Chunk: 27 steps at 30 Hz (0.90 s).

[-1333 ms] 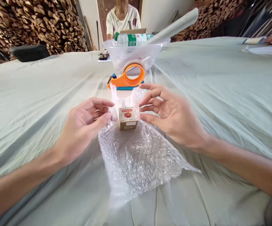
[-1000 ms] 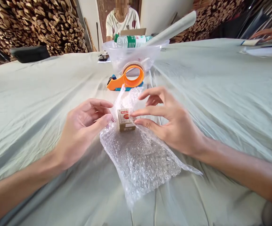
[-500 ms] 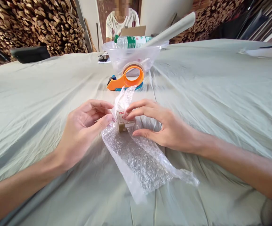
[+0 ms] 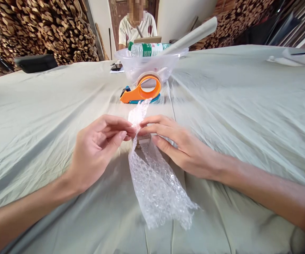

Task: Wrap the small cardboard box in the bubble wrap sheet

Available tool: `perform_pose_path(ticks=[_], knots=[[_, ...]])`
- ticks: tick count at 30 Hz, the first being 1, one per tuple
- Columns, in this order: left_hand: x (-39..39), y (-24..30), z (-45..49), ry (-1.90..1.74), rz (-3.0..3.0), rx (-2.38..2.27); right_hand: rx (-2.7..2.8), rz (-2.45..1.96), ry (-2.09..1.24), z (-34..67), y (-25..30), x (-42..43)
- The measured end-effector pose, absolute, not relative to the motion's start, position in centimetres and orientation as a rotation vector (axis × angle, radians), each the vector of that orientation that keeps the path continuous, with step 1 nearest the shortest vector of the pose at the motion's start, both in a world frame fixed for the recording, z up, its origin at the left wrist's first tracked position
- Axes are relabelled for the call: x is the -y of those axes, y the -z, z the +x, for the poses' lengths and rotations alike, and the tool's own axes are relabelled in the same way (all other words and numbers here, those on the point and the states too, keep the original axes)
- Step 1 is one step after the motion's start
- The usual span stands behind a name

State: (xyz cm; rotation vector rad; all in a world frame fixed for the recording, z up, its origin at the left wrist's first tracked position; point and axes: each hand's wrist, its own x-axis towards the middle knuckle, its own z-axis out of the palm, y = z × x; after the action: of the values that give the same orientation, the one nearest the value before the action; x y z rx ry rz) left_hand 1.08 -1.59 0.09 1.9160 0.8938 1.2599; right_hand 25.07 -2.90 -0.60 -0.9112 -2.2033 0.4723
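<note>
A small box [image 4: 143, 140] lies in a strip of clear bubble wrap [image 4: 159, 192], mostly covered by the film and my fingers. At the box's left side, my left hand [image 4: 96, 146] is closed, its fingertips on the wrap's folded edge. From the right, my right hand [image 4: 177, 143] lays its fingers over the top of the wrapped box, with the thumb by the box's right side. One end of the wrap extends toward me, while the other sticks up beyond my fingertips.
Just beyond the wrap stands an orange tape dispenser [image 4: 141, 91] on a blue tool [image 4: 135, 101]. Behind it is a clear plastic basin [image 4: 152, 65] with a bottle [image 4: 148, 49] and a white roll [image 4: 194, 35]. A person [image 4: 138, 28] sits across the cloth-covered table [image 4: 49, 102].
The left side of the bubble wrap has been folded rightward over the box, covering its printed top. My left hand has moved right, closer to my right hand's fingertips.
</note>
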Motion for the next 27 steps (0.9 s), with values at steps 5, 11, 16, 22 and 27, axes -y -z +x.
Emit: perform_pose_path(ticks=[5, 11, 16, 22, 27], knots=[[1.6, 0.5, 0.8, -1.281, 2.354, -0.833, 2.179, -0.897, -0.450, 25.3, 1.0, 2.5], [0.9, 0.8, 0.7, -1.253, 2.723, -0.730, 2.101, -0.875, -0.427, 24.8, 1.3, 2.3], [0.4, 1.0, 0.9, -1.280, 2.737, -0.717, 1.795, -0.915, -0.714, 24.9, 1.2, 2.0], [0.6, 0.9, 1.2, -1.211, 2.675, -0.742, 1.687, -1.313, -0.814, 24.9, 1.3, 1.4], [0.4, 0.6, 1.7, -1.277, 2.639, -0.783, 1.944, -1.358, -0.795, 24.5, 1.2, 1.4]])
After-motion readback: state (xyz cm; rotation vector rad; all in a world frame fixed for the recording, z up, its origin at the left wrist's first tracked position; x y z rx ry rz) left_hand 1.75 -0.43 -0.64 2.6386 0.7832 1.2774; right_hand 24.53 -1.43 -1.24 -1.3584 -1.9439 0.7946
